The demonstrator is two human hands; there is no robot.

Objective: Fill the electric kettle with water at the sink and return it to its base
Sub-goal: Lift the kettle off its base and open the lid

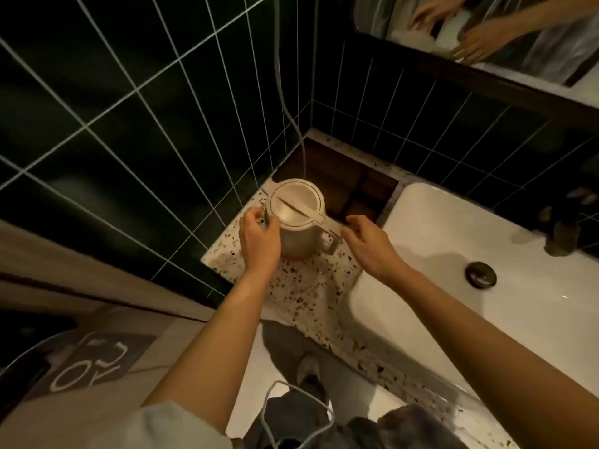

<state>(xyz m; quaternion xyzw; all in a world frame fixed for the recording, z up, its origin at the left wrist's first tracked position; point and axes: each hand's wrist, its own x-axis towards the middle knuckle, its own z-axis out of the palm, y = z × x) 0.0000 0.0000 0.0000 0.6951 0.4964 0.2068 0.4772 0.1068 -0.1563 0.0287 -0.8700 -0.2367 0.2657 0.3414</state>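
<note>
A cream electric kettle point(299, 215) with its lid closed stands on the speckled terrazzo counter point(301, 286), in the corner by the dark tiled wall. Its handle point(330, 233) points right toward the sink. My left hand point(259, 238) curls against the kettle's left side. My right hand point(369, 241) hovers just right of the handle, fingers apart and holding nothing. The kettle's base is hidden under it. The white sink point(486, 241) lies to the right, with a dark drain point(481, 274) and a dark tap point(560, 234) at its far edge.
A pale cord point(293, 124) runs down the wall tiles behind the kettle. An open gap showing dark wood point(350, 186) lies behind the counter. A mirror point(486, 30) above reflects both hands. Below are a floor mat point(97, 361) and my shoe point(309, 371).
</note>
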